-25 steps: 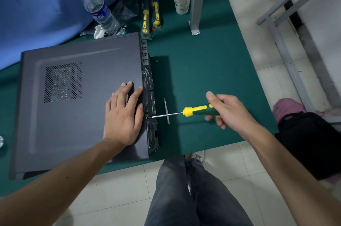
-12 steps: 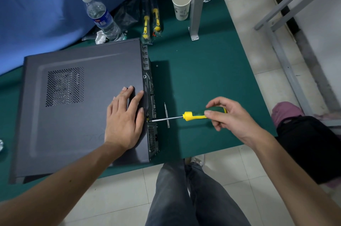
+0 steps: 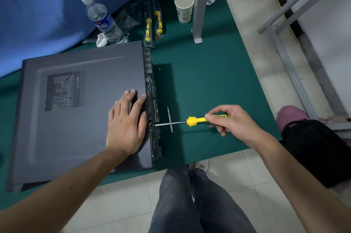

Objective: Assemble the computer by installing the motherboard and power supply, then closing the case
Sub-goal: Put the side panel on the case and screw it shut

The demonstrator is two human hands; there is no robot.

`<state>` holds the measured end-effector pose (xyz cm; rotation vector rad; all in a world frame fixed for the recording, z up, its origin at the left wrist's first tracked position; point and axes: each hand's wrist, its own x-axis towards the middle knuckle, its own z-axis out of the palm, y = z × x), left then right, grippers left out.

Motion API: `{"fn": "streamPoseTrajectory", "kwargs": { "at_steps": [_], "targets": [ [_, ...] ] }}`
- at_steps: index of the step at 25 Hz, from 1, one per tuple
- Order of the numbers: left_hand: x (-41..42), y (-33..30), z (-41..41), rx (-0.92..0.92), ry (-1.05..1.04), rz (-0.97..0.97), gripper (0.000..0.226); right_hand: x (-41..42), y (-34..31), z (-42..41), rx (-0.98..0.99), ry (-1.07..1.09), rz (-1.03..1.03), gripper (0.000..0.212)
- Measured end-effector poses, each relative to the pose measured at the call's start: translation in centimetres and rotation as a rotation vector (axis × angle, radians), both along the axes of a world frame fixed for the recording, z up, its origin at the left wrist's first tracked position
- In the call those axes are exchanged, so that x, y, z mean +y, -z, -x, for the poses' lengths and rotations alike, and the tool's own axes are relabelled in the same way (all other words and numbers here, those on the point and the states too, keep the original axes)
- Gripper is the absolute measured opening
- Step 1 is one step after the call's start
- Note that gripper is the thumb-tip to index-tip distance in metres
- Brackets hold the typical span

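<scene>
Flat, with fingers spread, the left hand (image 3: 126, 124) presses the case side panel (image 3: 79, 111). The right hand (image 3: 230, 121) pinches the screwdriver (image 3: 191, 121) handle in curled fingers, its tip at the case's rear edge.

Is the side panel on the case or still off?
On. The side panel lies flat over the case with the left hand resting on it; the right hand holds the screwdriver at its rear edge.

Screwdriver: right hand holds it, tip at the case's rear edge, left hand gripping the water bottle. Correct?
One error. The head view shows the left hand pressing flat on the case side panel, not the water bottle. The right hand does hold the screwdriver.
</scene>
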<state>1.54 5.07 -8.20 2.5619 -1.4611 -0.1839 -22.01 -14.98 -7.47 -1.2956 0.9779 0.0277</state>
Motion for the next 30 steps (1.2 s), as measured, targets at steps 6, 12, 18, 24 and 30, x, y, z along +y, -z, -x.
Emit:
{"fn": "streamPoseTrajectory", "kwargs": {
  "at_steps": [6,12,18,24,30],
  "targets": [
    [-0.1,-0.1,0.2,0.006,0.000,-0.017,0.051,-1.1,0.5,0.5,-0.112,0.247,0.048,0.015],
    [-3.9,-1.3,-4.7,0.046,-0.031,0.008,0.045,-2.2,1.8,-2.1,-0.049,0.439,-0.474,0.038],
    [-11.6,0.0,-13.1,0.061,-0.243,-0.042,0.054,-3.3,4.3,-14.7,0.116,0.255,-0.144,0.015],
    [-11.6,1.2,-13.6,-0.040,-0.241,-0.040,0.056,-5.0,10.0,-24.4,0.284,0.195,0.330,0.013],
    [-11.7,1.7,-14.0,-0.057,-0.228,-0.024,0.056,-4.7,13.4,-26.9,0.424,0.084,0.566,0.027]
  ]
}}
